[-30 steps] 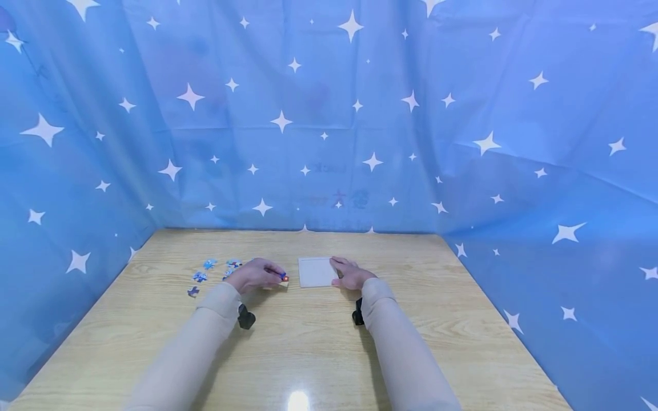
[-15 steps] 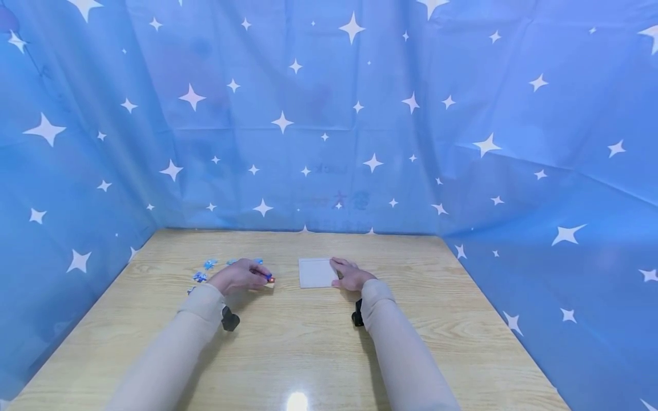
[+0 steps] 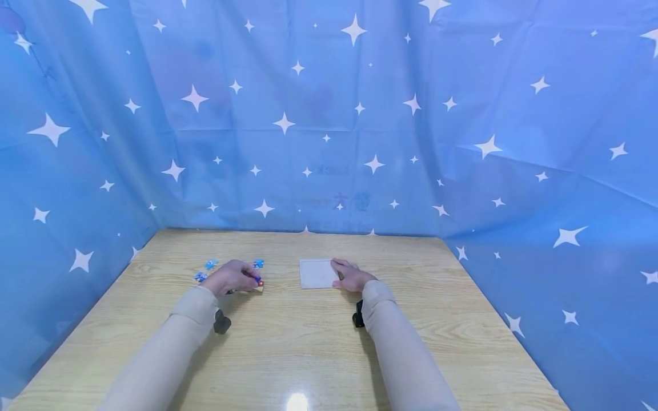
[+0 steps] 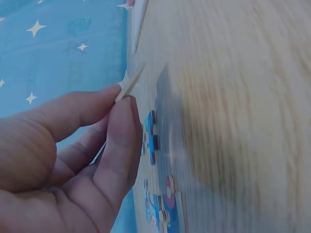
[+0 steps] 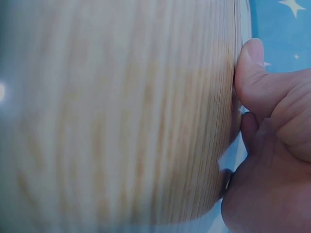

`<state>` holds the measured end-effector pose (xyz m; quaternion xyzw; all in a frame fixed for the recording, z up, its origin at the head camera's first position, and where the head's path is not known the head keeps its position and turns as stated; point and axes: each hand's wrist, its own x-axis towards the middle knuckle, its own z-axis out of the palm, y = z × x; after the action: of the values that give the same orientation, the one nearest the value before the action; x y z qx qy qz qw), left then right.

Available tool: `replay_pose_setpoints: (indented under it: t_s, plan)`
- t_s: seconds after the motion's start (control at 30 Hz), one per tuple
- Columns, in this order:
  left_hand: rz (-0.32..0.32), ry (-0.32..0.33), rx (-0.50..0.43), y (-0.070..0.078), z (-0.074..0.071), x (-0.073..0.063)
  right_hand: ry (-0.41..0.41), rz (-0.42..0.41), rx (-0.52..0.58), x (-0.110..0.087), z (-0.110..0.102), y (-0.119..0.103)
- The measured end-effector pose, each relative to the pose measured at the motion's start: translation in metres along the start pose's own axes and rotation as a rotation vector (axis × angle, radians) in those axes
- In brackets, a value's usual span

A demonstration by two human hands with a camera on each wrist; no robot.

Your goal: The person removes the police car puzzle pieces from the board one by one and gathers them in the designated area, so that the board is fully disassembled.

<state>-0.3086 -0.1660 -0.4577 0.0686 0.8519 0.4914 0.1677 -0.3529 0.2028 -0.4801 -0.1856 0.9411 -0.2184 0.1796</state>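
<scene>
Between thumb and index finger, my left hand (image 3: 230,277) pinches a small jigsaw puzzle piece (image 3: 260,283) with red and blue on it. The left wrist view shows that piece (image 4: 130,84) nearly edge-on, raised above the table, its pale edge visible. My right hand (image 3: 352,277) rests at the right end of a flat white rectangular board (image 3: 316,274), with thumb at the near side and fingers toward the far side. In the right wrist view the thumb (image 5: 252,73) lies along the board's edge; the other fingertips are partly hidden.
Blue puzzle pieces lie around the left hand: one (image 3: 211,264) and another (image 3: 200,276) to its left, one (image 3: 259,263) behind it. Several overlap in the left wrist view, including a blue piece (image 4: 150,138). A star-patterned blue curtain (image 3: 329,114) surrounds the wooden table (image 3: 308,342).
My left hand has moved left, away from the white board, still pinching the puzzle piece, and covers some of the loose pieces. My right hand stays at the board.
</scene>
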Motion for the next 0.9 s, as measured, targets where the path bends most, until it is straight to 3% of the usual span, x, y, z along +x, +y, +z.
replay_pose_setpoints:
  t_s: [0.2, 0.37, 0.9]
  plan:
    - [0.008, 0.088, 0.111, -0.002, 0.004, -0.001, -0.002, 0.01, 0.011, 0.001, 0.003, 0.002]
    - [0.006, 0.139, 0.131, -0.007, 0.008, -0.003, -0.016, 0.011, 0.014, 0.001, 0.003, 0.001]
    - [0.035, 0.199, 0.203, -0.004, 0.014, -0.009, -0.016, 0.007, 0.014, -0.002, -0.003, -0.002]
